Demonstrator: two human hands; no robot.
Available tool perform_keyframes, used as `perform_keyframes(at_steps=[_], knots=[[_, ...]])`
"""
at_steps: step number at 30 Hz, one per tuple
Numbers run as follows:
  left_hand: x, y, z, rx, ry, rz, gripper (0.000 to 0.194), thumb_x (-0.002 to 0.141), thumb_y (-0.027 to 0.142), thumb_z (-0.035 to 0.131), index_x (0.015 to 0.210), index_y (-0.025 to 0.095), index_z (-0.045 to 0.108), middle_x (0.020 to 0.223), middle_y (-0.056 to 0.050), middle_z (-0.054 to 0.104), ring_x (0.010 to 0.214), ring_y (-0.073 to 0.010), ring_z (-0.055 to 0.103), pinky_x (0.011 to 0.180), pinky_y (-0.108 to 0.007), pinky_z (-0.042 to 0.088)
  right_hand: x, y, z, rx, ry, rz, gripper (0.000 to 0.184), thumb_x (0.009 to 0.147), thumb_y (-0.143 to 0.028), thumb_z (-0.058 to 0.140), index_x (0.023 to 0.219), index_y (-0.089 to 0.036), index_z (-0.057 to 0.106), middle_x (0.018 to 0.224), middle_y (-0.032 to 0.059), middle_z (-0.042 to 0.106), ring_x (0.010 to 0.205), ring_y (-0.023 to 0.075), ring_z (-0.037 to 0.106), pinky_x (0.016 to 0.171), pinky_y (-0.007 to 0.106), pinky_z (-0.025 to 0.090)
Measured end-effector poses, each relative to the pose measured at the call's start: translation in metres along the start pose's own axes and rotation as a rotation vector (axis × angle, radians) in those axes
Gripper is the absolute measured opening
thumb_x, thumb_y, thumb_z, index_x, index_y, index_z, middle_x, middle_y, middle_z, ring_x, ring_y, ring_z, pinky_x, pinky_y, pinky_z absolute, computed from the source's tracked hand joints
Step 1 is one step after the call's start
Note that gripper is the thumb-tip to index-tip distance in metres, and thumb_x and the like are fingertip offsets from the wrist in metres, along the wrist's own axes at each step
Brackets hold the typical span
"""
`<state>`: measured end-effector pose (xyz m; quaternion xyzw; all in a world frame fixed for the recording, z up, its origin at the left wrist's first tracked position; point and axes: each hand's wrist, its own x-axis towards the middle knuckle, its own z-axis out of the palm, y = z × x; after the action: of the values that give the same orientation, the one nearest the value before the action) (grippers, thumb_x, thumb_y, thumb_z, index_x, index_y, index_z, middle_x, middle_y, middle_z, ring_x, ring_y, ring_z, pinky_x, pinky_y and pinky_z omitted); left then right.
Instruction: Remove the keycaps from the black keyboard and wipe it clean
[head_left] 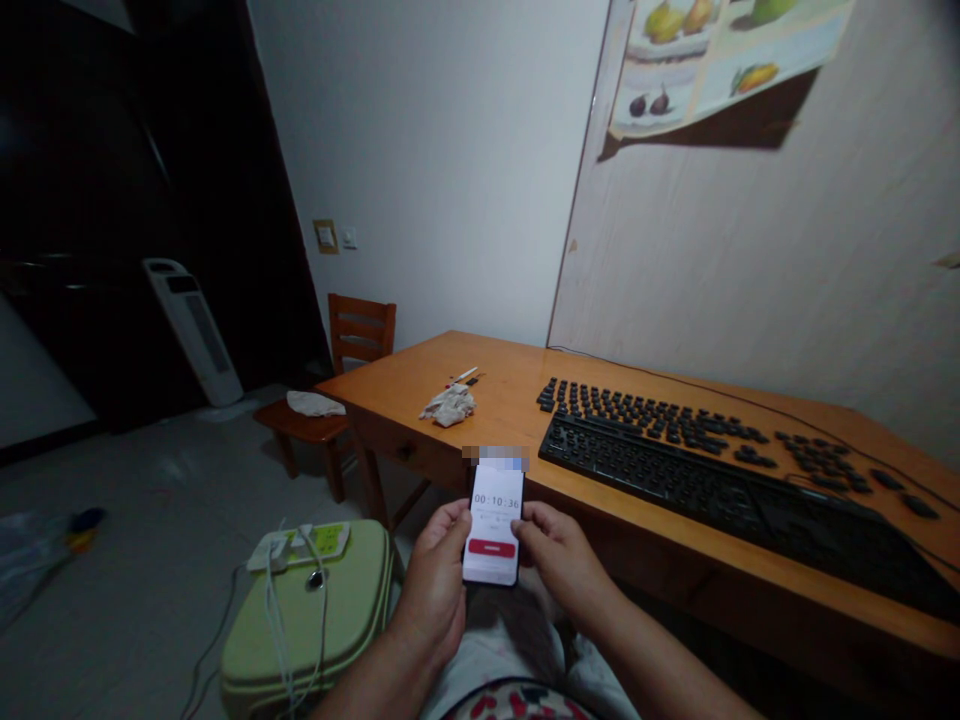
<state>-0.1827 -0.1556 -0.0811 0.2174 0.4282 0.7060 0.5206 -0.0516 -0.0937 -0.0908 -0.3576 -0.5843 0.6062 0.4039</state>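
Note:
A smartphone (493, 570) is held upright above my lap, its lit screen showing a timer and a red button. My left hand (441, 570) grips its left edge, with the thumb along the side. On the opposite edge, my right hand (559, 545) holds it with the thumb near the screen. Beyond the phone, a crumpled cloth or tissue (450, 405) lies on the wooden table (502, 365). To the right sits a black keyboard (660, 490) with its keycaps taken off, and the loose black keycaps (645, 405) are laid out in rows behind it.
A pale green case (337, 600) with a power strip (330, 541) and cables stands at my left. A wooden chair (362, 330) is by the table's far left corner. A white tower-shaped appliance (196, 335) leans near the dark door. Small tools (465, 377) lie behind the cloth.

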Motion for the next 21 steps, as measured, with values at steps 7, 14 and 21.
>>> perform_keyframes(at_steps=[7, 14, 21], knots=[[0.000, 0.001, 0.001, -0.011, 0.016, -0.020, 0.043, 0.072, 0.036, 0.076, 0.106, 0.013, 0.063, 0.091, -0.009, 0.073, 0.072, -0.0192, 0.069, 0.065, -0.028, 0.051, -0.002, -0.002, 0.000, 0.001, -0.008, -0.005, 0.023, 0.079, -0.032, 0.060, 0.091, -0.015, 0.069, 0.078, 0.0036, 0.071, 0.069, 0.0191, 0.063, 0.060, 0.028, 0.046], [0.000, 0.000, 0.001, -0.020, 0.015, -0.012, 0.041, 0.073, 0.035, 0.075, 0.105, 0.013, 0.063, 0.089, -0.008, 0.073, 0.074, -0.0200, 0.069, 0.064, -0.028, 0.051, -0.006, -0.010, 0.004, -0.006, -0.023, 0.008, 0.026, 0.076, -0.030, 0.058, 0.092, -0.014, 0.070, 0.072, 0.0028, 0.069, 0.061, 0.0160, 0.058, 0.056, 0.026, 0.042], [0.001, 0.002, 0.002, -0.030, 0.012, -0.007, 0.039, 0.073, 0.032, 0.075, 0.104, 0.012, 0.063, 0.088, -0.009, 0.073, 0.071, -0.0200, 0.068, 0.062, -0.028, 0.052, -0.010, -0.009, 0.001, -0.024, -0.068, 0.002, 0.025, 0.078, -0.027, 0.057, 0.095, -0.014, 0.070, 0.074, 0.0019, 0.068, 0.061, 0.0139, 0.055, 0.056, 0.024, 0.040]])
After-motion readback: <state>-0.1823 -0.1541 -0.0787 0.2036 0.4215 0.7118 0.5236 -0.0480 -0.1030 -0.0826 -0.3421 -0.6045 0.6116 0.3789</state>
